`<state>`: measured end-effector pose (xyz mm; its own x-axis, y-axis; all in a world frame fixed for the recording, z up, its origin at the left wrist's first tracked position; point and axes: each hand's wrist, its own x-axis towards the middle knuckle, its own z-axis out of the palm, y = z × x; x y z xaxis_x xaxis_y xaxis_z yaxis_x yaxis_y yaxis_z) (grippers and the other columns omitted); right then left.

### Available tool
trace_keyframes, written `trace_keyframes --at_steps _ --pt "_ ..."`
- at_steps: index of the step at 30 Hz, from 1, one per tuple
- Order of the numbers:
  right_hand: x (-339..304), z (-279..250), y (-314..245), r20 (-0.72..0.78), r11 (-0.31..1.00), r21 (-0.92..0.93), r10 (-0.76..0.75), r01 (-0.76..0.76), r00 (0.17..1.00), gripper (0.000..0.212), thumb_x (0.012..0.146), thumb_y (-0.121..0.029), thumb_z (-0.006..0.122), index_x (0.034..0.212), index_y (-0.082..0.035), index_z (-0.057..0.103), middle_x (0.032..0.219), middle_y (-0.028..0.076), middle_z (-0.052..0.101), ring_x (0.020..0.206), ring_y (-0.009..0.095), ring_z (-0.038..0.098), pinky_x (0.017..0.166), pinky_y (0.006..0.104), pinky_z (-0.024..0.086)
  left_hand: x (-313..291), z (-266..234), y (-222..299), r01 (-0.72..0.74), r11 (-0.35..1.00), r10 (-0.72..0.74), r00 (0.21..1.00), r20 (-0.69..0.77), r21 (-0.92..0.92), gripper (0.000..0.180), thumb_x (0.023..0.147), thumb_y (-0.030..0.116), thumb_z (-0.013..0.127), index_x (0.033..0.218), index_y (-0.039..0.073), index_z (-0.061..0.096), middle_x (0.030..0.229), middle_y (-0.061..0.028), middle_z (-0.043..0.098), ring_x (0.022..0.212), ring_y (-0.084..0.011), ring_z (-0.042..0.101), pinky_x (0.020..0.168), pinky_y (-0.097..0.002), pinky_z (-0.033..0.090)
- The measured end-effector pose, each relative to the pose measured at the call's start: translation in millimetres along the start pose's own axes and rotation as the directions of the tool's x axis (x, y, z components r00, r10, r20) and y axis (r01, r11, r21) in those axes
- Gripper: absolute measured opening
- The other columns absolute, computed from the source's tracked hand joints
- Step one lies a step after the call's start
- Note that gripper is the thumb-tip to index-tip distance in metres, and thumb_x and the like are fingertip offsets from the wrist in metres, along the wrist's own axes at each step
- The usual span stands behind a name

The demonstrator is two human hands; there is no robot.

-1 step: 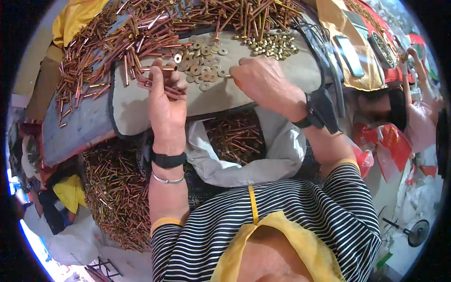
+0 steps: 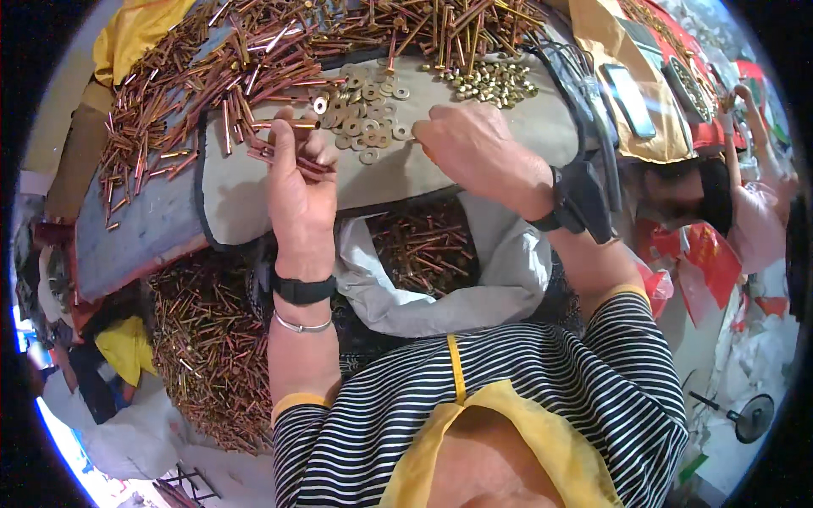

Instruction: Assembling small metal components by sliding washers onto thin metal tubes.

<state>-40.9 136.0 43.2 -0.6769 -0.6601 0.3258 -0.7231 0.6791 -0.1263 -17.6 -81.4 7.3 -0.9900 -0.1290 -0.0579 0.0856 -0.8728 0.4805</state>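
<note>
bolts [image 2: 212, 76], nuts [image 2: 491, 82], washers [image 2: 366, 114] around hands

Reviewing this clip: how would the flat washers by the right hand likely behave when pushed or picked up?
The washers look like thin metal rings lying flat, so they would probably slide, not roll. Being so flat on the grey pad, they seem fiddly to pinch. The right hand rests at the pile's edge.

Both bare forearms reach forward from striped, yellow-cuffed sleeves. The left hand [image 2: 298, 182] is raised, thumb up, fingers curled closed; the right hand [image 2: 470, 144] lies knuckles-up, fingertips pinched together.
</note>
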Motion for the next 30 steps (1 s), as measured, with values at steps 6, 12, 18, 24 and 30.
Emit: trace_keyframes --at_steps 6,12,18,24,30 --pt "10 -9 10 0.139 0.996 -0.084 -0.015 0.027 0.990 0.008 0.076 -0.011 0.056 0.073 -0.005 0.060 0.070 0.013 0.060 0.067 0.033 0.060 0.058 0.0431 0.046 2 1 -3 0.034 0.998 -0.034 0.999 0.018 -0.050 0.025 0.088 0.022 0.063 0.108 0.008 0.056 0.081 -0.0003 0.055 0.059 -0.0082 0.035 0.051 -0.0208 0.030" --pt "16 -1 8 0.030 0.999 0.005 0.048 -0.048 0.998 0.010 0.075 -0.012 0.057 0.070 -0.004 0.060 0.066 0.016 0.059 0.065 0.035 0.060 0.057 0.0447 0.048 4 -2 -5 0.037 0.999 -0.037 0.999 -0.032 0.010 0.027 0.088 0.022 0.062 0.111 0.009 0.057 0.092 -0.0023 0.061 0.073 -0.0104 0.049 0.060 -0.0244 0.041" --pt "19 -14 -4 0.136 0.985 -0.132 -0.090 0.108 0.987 0.010 0.077 -0.012 0.056 0.072 -0.004 0.060 0.065 0.017 0.058 0.066 0.036 0.060 0.059 0.0448 0.046 -1 0 -5 0.007 0.986 0.003 0.998 -0.057 0.168 0.028 0.089 0.024 0.062 0.114 0.011 0.057 0.105 -0.0046 0.064 0.090 -0.0134 0.058 0.073 -0.0295 0.047" --pt "23 -13 13 0.274 0.996 0.014 -0.084 0.084 0.958 0.022 0.077 -0.007 0.052 0.093 -0.010 0.066 0.068 0.018 0.060 0.068 0.035 0.061 0.062 0.0441 0.048 -4 8 -9 0.070 0.965 -0.054 0.996 -0.073 0.253 0.023 0.087 0.023 0.064 0.107 0.013 0.060 0.099 -0.0047 0.065 0.089 -0.0155 0.062 0.071 -0.0298 0.051" --pt "8 -1 28 0.347 0.982 0.177 0.002 -0.068 0.938 0.037 0.078 -0.007 0.050 0.112 -0.016 0.062 0.070 0.018 0.061 0.067 0.035 0.061 0.061 0.0448 0.048 0 6 -21 0.092 0.972 -0.080 0.995 -0.063 0.218 0.020 0.088 0.021 0.063 0.105 0.012 0.060 0.097 -0.0054 0.066 0.090 -0.0178 0.063 0.071 -0.0318 0.053"
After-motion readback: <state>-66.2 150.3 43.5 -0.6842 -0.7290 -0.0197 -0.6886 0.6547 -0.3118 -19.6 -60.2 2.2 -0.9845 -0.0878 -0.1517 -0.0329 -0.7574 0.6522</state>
